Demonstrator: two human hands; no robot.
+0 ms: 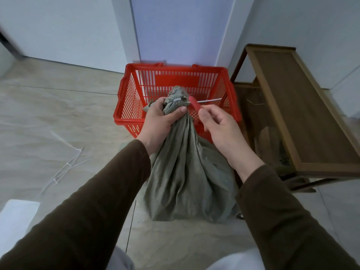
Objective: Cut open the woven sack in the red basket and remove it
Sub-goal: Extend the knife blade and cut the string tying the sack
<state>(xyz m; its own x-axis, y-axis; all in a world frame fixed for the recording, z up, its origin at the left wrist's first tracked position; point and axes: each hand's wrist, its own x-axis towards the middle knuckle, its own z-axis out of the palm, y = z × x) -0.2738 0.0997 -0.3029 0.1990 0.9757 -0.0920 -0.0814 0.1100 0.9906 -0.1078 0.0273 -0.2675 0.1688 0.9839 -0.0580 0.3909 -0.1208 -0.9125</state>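
- Woven sack [187, 178]: grey-green, standing on the pale floor [48, 117] at frame centre, at 6 o'clock of the red basket [124, 90]. Not inside the basket; its body overlaps the basket's near rim in view, and whether they touch cannot be told.
- Sack neck gathered into a tight bunch, bound by a white zip tie [178, 99]. The tie's loose tail points toward 3 o'clock, across the basket's interior.
- Left hand [161, 118]: fingers and thumb curled firmly round the bunched neck just below the tie, thumb on the 3 o'clock side of the neck.
- Right hand [218, 123]: fingers curled, holding a red tool [194, 105], probably a small cutter or scissors; its exact form cannot be made out. The tool's tip lies at the tie, at 3 o'clock of the neck. Whether it touches the tie cannot be told.
- Both arms in dark brown sleeves [93, 207], entering from 6 o'clock.
- Basket: slatted plastic, handles folded down at the rim, set against a white door [183, 26] at 12 o'clock.
- Wooden rack [303, 106]: at 3 o'clock of the basket, near it, dark items on its lower level, indistinct.
- Loose white zip ties [66, 168] lie scattered on the floor at 9 o'clock of the sack, well apart from it.
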